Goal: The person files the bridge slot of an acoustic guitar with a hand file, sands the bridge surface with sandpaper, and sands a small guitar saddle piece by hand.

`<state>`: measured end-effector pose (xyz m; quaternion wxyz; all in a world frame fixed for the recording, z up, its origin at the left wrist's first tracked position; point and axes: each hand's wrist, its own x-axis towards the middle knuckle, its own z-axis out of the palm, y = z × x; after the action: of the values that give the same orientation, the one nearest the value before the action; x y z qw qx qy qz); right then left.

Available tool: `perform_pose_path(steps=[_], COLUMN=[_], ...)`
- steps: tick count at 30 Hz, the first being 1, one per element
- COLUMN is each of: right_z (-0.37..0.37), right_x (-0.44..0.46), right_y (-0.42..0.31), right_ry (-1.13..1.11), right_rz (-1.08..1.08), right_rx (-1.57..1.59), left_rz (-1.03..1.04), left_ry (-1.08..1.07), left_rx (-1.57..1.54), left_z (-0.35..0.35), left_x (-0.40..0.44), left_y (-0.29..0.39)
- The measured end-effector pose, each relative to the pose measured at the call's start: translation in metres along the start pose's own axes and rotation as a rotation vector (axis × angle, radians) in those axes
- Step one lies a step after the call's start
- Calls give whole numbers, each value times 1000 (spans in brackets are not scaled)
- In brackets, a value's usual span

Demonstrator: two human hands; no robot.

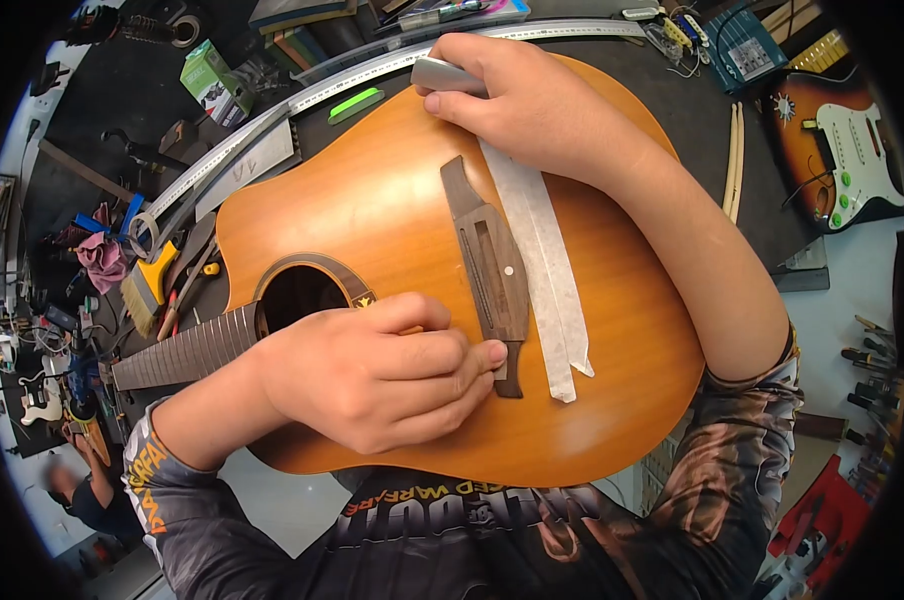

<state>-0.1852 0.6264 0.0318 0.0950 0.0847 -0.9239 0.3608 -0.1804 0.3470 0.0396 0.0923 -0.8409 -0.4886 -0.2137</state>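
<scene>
An acoustic guitar (392, 200) lies face up before me. Its dark wooden bridge (492, 270) has an open slot and one pale dot. Beside the bridge, strips of whitish masking tape (547, 280) run along the top. My left hand (382, 370) is closed, with fingertips pressed at the bridge's near end; a small greyish edge shows under them, too hidden to name. Near the guitar's far edge, my right hand (512, 100) grips a grey, smooth rounded object (442, 75). That hand covers the upper end of the tape.
A long steel ruler (302, 103) curves behind the guitar. A yellow-handled brush (152, 280) and other tools lie left, near the neck (192, 350). At right are wooden sticks (735, 165) and a sunburst electric guitar (842, 150). Another person (87, 485) is at far left.
</scene>
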Motion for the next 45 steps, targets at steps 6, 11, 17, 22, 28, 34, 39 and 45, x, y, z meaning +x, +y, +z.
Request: perform_pose_path(steps=[6,11,17,22,28,34,39,45], right_z=[1,1,1,1,4,5,-1,-7], right_x=[-1,-1,0,0,1,2,0,7], right_y=[0,0,0,0,4,5,1,2], right_ry=[16,24,28,17,41,42,22,-17], right_rz=[-11,2,-5,21,-9,-17,24,161], right_rx=[28,43,36,24,22,18,144,453], left_rz=[26,44,42,35,26,-117,-350,-1224], left_ry=[1,-33,-4,37,23,94,249,939], left_rx=[-18,-17,-41,-116,-179,-283,-534,-1006], left_z=[0,-5,0,7,9,5,-40,-38], left_x=[-1,0,5,7,12,14,18,-5], left_y=[-1,-4,0,2,10,9,24,100])
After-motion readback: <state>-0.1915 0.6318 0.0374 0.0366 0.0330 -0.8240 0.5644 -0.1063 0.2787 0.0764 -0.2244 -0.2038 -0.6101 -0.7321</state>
